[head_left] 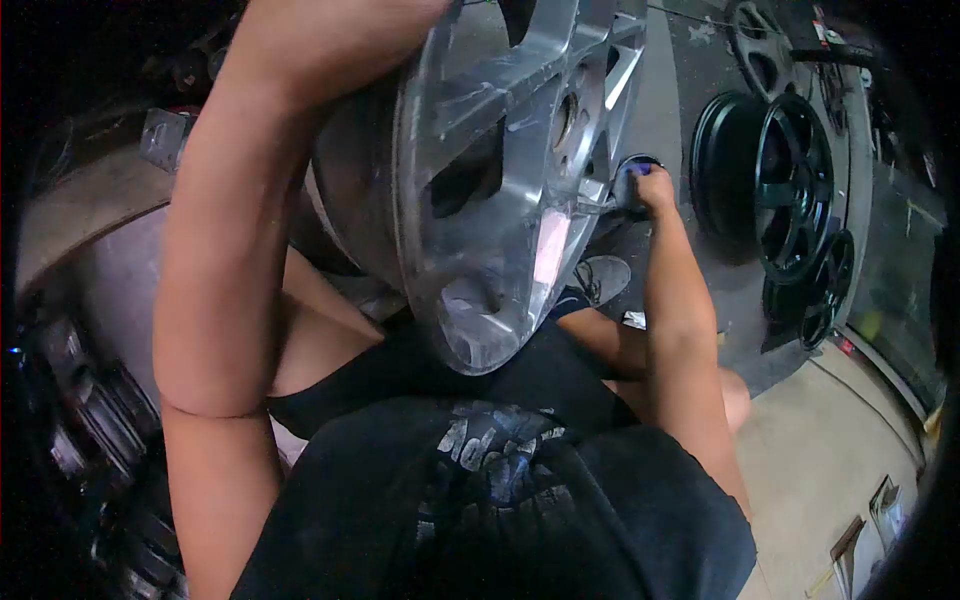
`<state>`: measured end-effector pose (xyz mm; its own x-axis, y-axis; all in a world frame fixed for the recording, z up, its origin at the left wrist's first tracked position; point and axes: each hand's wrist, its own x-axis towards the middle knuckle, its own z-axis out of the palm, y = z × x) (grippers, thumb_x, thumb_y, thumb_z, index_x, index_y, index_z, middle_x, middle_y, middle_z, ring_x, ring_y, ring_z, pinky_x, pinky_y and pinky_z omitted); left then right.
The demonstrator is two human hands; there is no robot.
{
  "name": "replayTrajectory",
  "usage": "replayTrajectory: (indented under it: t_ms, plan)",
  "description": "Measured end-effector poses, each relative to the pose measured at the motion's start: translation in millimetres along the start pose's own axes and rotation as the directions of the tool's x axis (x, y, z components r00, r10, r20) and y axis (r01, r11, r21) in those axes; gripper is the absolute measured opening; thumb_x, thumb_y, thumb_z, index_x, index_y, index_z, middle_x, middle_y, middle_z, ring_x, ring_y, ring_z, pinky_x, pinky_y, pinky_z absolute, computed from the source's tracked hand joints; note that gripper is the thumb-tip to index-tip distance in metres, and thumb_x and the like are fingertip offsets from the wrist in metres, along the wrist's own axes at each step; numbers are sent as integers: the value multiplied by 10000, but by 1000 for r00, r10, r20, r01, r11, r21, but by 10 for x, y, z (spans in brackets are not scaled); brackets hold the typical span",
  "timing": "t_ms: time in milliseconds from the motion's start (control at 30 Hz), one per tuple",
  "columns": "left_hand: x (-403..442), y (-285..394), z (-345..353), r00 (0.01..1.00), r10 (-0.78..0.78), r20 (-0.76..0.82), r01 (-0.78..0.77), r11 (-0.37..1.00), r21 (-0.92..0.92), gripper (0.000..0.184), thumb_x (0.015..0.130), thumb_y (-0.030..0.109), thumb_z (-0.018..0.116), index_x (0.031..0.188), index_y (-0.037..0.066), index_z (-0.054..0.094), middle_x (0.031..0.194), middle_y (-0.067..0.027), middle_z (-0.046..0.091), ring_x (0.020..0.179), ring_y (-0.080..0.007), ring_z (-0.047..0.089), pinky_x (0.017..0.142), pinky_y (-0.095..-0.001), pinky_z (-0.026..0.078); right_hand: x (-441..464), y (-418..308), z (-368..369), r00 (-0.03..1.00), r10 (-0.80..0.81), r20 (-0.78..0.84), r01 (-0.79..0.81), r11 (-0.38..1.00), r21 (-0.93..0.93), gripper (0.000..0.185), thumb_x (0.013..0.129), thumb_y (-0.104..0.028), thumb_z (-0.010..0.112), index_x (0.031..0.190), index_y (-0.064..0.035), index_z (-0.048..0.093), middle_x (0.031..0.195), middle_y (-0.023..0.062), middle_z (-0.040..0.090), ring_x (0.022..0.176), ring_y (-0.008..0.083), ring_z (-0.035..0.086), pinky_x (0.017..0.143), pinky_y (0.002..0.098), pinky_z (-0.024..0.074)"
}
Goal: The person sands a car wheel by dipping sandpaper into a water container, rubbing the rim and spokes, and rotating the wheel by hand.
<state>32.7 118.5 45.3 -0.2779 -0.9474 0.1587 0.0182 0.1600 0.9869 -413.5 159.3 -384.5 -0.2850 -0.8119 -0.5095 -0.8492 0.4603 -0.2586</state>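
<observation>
Right hand [655,188] is gripping one dark object [624,188] with a blue patch; the left hand is reaching beyond view, its hold impossible to tell. One scuffed, silver-grey spoked wheel [525,185] is standing tilted between the arms [220,250], its face near the right hand. At least three other wheels [760,175] are standing near the dark floor's [735,310] right edge.
</observation>
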Motion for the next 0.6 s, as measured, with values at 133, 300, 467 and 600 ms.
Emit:
replayTrajectory:
  t_ms: [133, 300, 467, 600]
  plan:
    - [-14, -93, -9, 999, 45, 26, -45, 999, 11, 68, 864, 31, 570, 915, 75, 587, 827, 49, 511, 723, -47, 447, 658, -221, 388, -731, -283, -676, 942, 81, 324, -326, 437, 838, 181, 933, -90, 642, 1088, 4, 659, 918, 135, 698, 844, 228, 690, 736, 359, 570]
    - [-45, -147, -34, 996, 92, 3, -92, 995, 45, 62, 821, 39, 589, 875, 70, 585, 815, 35, 522, 733, -82, 462, 675, -250, 404, -1234, -455, -1268, 808, -368, 461, -457, 103, 883, 202, 875, -100, 626, 1040, 13, 653, 875, 141, 683, 910, 231, 701, 732, 366, 586]
    - [-64, -198, -92, 998, 29, -48, -25, 997, 69, 63, 806, 40, 594, 864, 61, 580, 814, 21, 530, 749, -93, 474, 688, -259, 413, -2389, -1427, -1490, 616, -630, 473, 86, 650, 755, 144, 823, -117, 616, 918, -16, 656, 1069, 189, 719, 999, 270, 702, 881, 387, 562]
    - [-80, -334, -163, 996, 87, -37, -86, 996, 33, 68, 813, 38, 591, 875, 62, 581, 821, 16, 531, 763, -99, 483, 699, -264, 421, -3114, -1628, -1224, 343, -860, 377, 858, 451, 247, 227, 714, -99, 627, 925, -17, 651, 1217, 171, 695, 1208, 346, 635, 1115, 500, 440]
